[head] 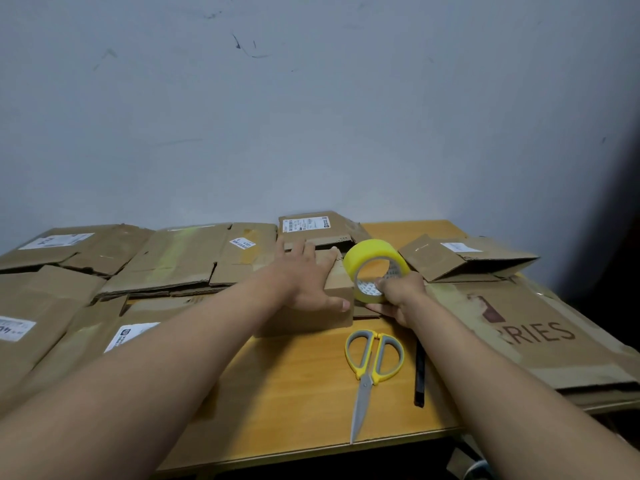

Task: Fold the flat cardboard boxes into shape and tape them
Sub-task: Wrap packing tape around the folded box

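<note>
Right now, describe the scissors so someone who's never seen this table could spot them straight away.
Start at the wooden table and find its bare front strip, nearest the person. The scissors lie flat there, just below the right hand holding the yellow tape roll. They are the only thing with yellow-and-grey loop handles, blades shut and pointing toward the table's front edge, left of a thin black pen.

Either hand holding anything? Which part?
Right hand grips the tape roll at its lower rim. Left hand lies flat on the small box, holding nothing.
</note>
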